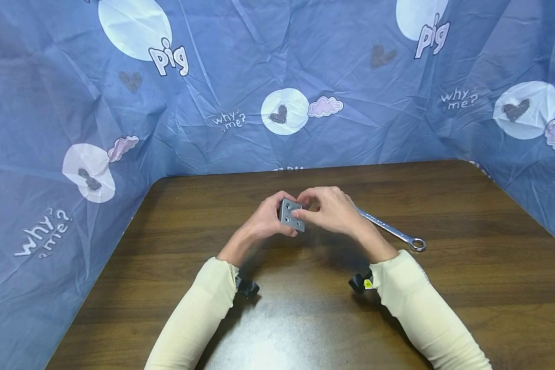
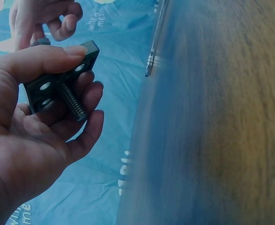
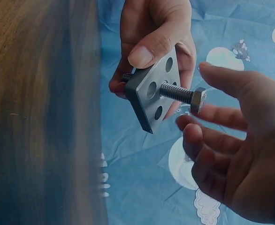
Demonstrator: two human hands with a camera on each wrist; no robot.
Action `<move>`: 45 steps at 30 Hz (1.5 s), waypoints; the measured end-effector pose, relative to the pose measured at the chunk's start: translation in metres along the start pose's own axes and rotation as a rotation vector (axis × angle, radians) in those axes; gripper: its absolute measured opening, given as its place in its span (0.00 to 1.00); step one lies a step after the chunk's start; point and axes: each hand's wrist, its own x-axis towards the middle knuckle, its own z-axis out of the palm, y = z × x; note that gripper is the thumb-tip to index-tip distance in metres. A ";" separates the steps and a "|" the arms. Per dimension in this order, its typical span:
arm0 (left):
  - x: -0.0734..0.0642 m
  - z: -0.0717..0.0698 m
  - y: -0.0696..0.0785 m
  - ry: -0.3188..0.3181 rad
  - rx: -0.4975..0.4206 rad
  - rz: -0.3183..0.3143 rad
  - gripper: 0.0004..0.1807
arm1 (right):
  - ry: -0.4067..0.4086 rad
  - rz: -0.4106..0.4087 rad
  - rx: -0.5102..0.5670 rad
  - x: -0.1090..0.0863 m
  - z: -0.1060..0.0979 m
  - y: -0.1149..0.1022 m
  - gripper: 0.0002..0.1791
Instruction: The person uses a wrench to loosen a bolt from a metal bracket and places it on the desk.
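A grey metal plate (image 1: 293,222) with several round holes is held up above the table by my left hand (image 1: 264,218), thumb on one side and fingers on the other. Through the plate's middle runs a hex-head bolt (image 3: 176,93). Its head stands well off the plate on the right, and its threaded end (image 2: 72,101) sticks out on the other face, near the left fingers. My right hand (image 3: 250,136) is beside the bolt head, thumb and fingers spread apart around it, the thumb clear of the head.
A combination wrench (image 1: 393,232) lies on the brown wooden table (image 1: 467,246), partly hidden behind the right hand and forearm. Blue printed cloth (image 1: 240,144) hangs behind the table and along its sides. Black wrist devices (image 1: 247,288) show under the sleeves.
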 end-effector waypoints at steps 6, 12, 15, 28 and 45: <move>-0.001 0.000 0.000 -0.004 0.014 -0.002 0.37 | -0.036 0.071 -0.037 0.000 0.000 0.000 0.17; 0.000 0.001 -0.002 -0.006 0.008 0.002 0.37 | -0.054 0.010 -0.015 0.000 -0.001 -0.001 0.12; 0.000 0.000 -0.002 0.002 0.010 0.003 0.37 | -0.055 -0.035 -0.005 0.000 -0.002 -0.002 0.11; 0.001 0.000 -0.002 -0.004 0.022 -0.012 0.38 | -0.048 -0.128 0.013 0.001 -0.001 -0.002 0.12; 0.001 0.001 -0.001 0.001 0.000 -0.008 0.36 | -0.048 -0.095 0.024 -0.001 -0.001 0.003 0.24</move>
